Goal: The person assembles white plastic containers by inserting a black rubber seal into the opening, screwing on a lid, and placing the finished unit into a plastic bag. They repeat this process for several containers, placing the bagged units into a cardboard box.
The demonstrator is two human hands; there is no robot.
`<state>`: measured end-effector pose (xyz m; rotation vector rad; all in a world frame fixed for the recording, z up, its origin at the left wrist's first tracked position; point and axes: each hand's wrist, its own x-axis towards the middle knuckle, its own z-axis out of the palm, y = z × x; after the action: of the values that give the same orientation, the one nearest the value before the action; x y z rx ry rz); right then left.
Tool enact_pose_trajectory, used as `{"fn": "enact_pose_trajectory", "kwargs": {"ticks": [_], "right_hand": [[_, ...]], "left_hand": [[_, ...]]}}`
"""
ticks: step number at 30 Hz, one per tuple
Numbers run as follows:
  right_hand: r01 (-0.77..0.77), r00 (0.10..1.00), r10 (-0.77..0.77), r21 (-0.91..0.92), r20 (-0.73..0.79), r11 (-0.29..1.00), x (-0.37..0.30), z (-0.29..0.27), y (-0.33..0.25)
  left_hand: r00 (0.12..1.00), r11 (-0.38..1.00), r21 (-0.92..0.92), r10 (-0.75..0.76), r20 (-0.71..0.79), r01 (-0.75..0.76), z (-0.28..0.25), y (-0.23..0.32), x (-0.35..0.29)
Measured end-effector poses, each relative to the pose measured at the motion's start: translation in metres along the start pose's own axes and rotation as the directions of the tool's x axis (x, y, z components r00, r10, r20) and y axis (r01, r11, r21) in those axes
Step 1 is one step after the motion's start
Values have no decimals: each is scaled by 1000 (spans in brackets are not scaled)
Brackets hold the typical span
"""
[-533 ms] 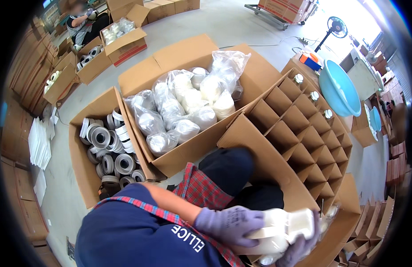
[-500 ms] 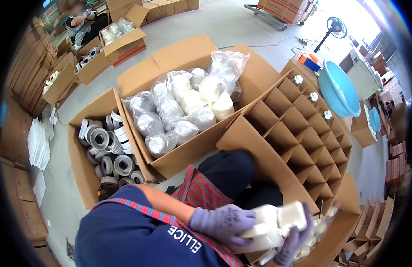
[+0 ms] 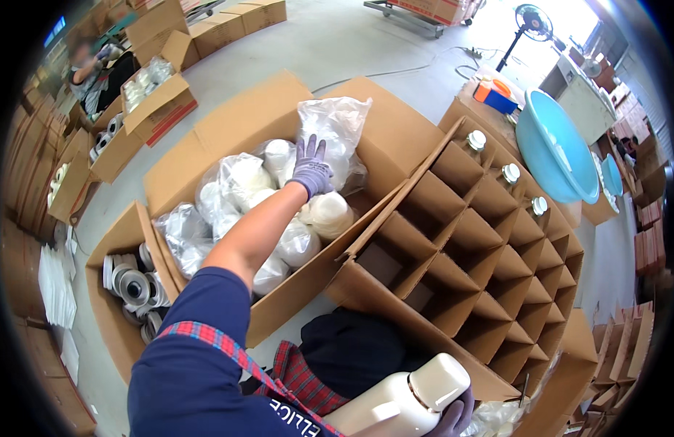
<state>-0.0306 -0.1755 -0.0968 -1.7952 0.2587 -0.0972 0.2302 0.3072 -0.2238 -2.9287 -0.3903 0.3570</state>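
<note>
My left hand (image 3: 312,172), in a grey-purple glove, reaches into an open cardboard box (image 3: 286,324) on the left. Its fingers are stretched out against a clear plastic bag (image 3: 337,120) at the box's far side. Around it lie several white rounded pieces in clear plastic, one of them a cream piece (image 3: 328,216) near my wrist. At the lower edge, my right hand (image 3: 457,416), also gloved, is closed round a glossy cream vacuum flask (image 3: 384,408) with a cup-like lid and a side handle. The flask lies tilted over my lap; its lower end is cut off by the frame.
A divided carton (image 3: 417,324) stands to the right, with capped bottles (image 3: 510,173) in several far cells. Grey-white ring parts fill a box (image 3: 108,331) at left. Beyond the carton are a blue basin (image 3: 552,149) and a fan (image 3: 532,23). A person (image 3: 89,76) sits far left.
My left hand has left the flask and moved up and forward into the box of bagged pieces. The flask remains in my right hand, its lid now further left and lower. The view has shifted.
</note>
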Motion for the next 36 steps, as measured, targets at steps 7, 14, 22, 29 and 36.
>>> {"fn": "enact_pose_trajectory", "kwargs": {"ticks": [7,14,22,29,36], "right_hand": [[111,994,-106,-196,32,974,14,-20,-1],[392,912,-411,-312,4,866,66,-50,-38],[873,454,-807,-8,379,488,111,98,-154],[625,774,-632,127,24,770,107,60,-160],[591,719,-511,28,-472,806,129,1,-82]], "left_hand": [[475,865,-495,-403,-783,-82,12,-106,78],[856,-120,-856,-207,-473,-502,-164,-58,-140],[746,-170,-741,44,-664,-650,-281,29,-249],[475,142,-455,188,-859,-879,-252,98,-302],[613,27,-637,-244,-751,-770,-146,144,-253]]}}
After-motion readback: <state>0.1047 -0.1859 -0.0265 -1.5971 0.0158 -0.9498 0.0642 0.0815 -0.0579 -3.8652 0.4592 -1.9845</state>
